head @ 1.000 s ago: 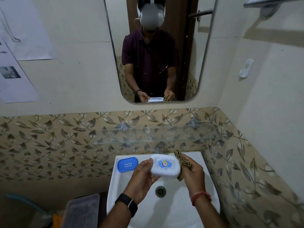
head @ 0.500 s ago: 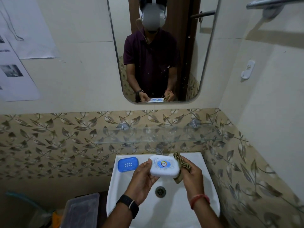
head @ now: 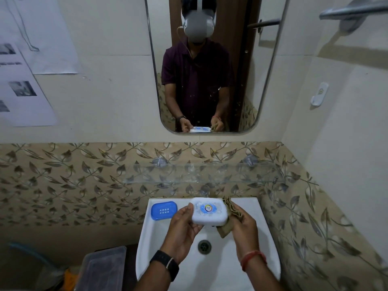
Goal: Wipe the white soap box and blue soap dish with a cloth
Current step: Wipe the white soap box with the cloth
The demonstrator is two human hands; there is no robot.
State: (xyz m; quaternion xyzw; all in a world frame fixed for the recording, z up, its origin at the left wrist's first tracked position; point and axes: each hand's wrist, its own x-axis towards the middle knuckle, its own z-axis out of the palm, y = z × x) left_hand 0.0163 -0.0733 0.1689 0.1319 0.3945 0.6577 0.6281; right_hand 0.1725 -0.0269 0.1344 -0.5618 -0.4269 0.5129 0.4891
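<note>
Dim, soft light — wide-angle bowing at edges, corners perhaps blurred.

Can't read a thing here: the round blue logo (head: 208, 208) on the white soap box (head: 210, 217) I'm holding is just a blur, and the print on the wall sheets (head: 23, 95) is too tiny.

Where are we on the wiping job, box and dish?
Nothing is visibly finished. In hand: the left hand holds the white soap box over the sink while the right hand presses the cloth against its right end. Left: the blue soap dish sits on the sink's back left corner, untouched.
</note>
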